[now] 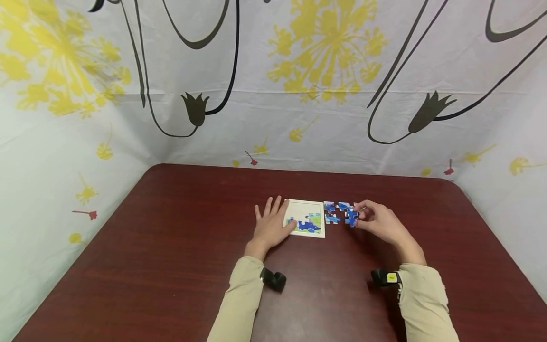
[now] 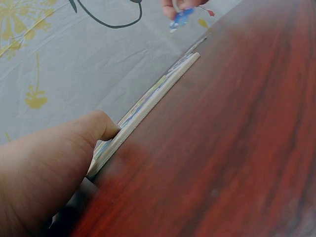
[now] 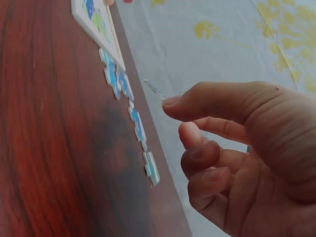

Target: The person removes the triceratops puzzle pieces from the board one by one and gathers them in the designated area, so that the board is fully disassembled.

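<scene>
A square puzzle board with a pale frame lies on the table, its lower part filled with blue and green picture pieces. My left hand rests at the board's left side with fingers spread, the thumb lying over its frame. To the right of the board, my right hand pinches a blue puzzle piece between thumb and fingers. In the right wrist view that puzzle piece shows nearly edge-on, raised above the table. Several loose puzzle pieces lie between the board and this hand.
The dark red wooden table reaches back to a white cloth printed with yellow flowers and dark stems. In the right wrist view a row of loose pieces runs from the board's edge toward the hand.
</scene>
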`<control>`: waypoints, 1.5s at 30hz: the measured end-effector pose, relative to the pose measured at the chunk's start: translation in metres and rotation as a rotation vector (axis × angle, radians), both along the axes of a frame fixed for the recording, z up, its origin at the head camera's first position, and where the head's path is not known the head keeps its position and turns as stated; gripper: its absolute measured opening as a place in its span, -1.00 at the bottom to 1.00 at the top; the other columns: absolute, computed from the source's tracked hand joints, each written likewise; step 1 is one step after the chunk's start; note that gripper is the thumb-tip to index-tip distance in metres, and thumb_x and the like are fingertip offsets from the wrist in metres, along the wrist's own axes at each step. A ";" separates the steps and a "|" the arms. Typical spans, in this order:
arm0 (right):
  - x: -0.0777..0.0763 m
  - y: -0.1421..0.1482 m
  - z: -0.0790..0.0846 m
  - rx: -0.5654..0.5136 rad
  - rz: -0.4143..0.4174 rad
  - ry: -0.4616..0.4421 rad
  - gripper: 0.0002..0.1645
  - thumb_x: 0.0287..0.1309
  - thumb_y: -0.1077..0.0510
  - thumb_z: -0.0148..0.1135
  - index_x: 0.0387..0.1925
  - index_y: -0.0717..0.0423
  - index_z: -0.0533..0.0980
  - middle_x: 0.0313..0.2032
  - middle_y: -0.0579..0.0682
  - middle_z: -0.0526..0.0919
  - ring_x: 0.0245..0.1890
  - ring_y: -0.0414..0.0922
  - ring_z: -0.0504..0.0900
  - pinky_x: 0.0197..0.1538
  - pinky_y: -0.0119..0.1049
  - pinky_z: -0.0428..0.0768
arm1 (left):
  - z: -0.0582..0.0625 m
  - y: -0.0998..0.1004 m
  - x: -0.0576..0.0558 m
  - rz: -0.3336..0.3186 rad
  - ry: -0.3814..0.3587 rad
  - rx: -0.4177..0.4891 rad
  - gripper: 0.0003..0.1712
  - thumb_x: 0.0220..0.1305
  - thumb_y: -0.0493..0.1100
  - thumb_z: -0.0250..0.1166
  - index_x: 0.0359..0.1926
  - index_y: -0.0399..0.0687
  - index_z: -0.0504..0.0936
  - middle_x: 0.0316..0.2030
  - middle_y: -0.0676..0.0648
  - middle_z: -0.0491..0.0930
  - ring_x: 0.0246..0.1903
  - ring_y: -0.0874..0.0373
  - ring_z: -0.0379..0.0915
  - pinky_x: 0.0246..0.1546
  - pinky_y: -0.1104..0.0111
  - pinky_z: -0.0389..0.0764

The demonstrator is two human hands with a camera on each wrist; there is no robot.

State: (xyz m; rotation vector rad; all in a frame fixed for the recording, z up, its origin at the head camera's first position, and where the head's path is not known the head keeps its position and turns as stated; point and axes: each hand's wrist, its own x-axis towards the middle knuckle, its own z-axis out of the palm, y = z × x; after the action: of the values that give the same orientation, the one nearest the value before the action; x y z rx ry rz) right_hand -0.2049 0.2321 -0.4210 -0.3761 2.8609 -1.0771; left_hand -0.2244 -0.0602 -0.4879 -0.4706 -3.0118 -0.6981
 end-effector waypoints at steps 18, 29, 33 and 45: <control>-0.007 0.002 -0.020 0.059 -0.005 -0.021 -0.69 0.01 0.24 0.31 -0.16 0.25 0.50 -0.51 -0.04 0.45 -0.53 -0.12 0.38 -0.41 -0.24 0.33 | -0.001 -0.001 0.000 -0.006 -0.004 0.005 -0.18 0.27 0.27 -0.02 0.45 0.08 0.03 0.43 -0.08 -0.10 0.40 -0.03 -0.39 0.22 -0.17 -0.43; -0.012 0.001 -0.024 0.079 -0.013 -0.041 -0.68 0.07 0.23 0.28 -0.11 0.27 0.50 -0.52 -0.03 0.44 -0.56 -0.13 0.36 -0.43 -0.25 0.33 | -0.001 -0.001 0.000 -0.002 -0.009 0.003 -0.18 0.26 0.27 -0.02 0.45 0.09 0.03 0.43 -0.07 -0.11 0.40 -0.03 -0.39 0.23 -0.17 -0.42; -0.013 0.000 -0.024 0.080 -0.009 -0.029 -0.65 0.07 0.25 0.28 -0.09 0.30 0.49 -0.52 -0.01 0.42 -0.57 -0.12 0.34 -0.46 -0.25 0.31 | 0.000 0.000 0.000 -0.005 -0.009 0.002 -0.18 0.26 0.27 -0.02 0.45 0.09 0.03 0.43 -0.07 -0.11 0.40 -0.03 -0.39 0.23 -0.17 -0.42; -0.010 -0.022 -0.014 0.027 -0.012 0.013 -0.71 0.07 0.26 0.27 -0.16 0.25 0.45 -0.48 0.01 0.34 -0.55 -0.11 0.29 -0.45 -0.24 0.29 | 0.001 -0.001 0.001 -0.007 -0.005 0.010 -0.18 0.27 0.26 -0.02 0.45 0.07 0.03 0.43 -0.08 -0.11 0.40 -0.04 -0.37 0.23 -0.17 -0.42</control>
State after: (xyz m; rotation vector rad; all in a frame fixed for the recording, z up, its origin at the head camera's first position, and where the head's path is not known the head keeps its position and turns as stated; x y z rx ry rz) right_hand -0.2150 0.2100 -0.4351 -0.3654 2.8892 -1.0408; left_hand -0.2233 -0.0607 -0.4871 -0.4791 -3.0116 -0.7162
